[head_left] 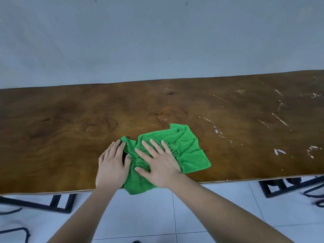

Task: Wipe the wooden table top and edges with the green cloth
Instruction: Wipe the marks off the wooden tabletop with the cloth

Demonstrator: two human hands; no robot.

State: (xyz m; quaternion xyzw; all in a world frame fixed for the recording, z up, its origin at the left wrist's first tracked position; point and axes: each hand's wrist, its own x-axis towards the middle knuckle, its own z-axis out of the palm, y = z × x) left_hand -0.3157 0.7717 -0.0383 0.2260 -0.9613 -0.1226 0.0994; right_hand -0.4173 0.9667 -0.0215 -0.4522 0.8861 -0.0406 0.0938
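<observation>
1. The left hand (112, 165) lay flat, fingers straight and close together, on the left edge of the crumpled green microfibre cloth (189, 148), likely to steady it
2. The right hand (157, 163) pressed spread fingers onto the cloth, which sat at the near edge of the brown wooden table top (61, 120), one corner overhanging
3. Farther right, white specks (280, 118) dotted the wood, probably the next stretch to wipe

The left hand (112, 165) and the right hand (157, 165) are bare, with slim fingers and short nails that show pale at the tips. The left forearm (90, 213) and the right forearm (206, 213) are bare as well, uncovered from the wrist down to the lower edge of the view. They look smooth and broaden toward the camera.
</observation>
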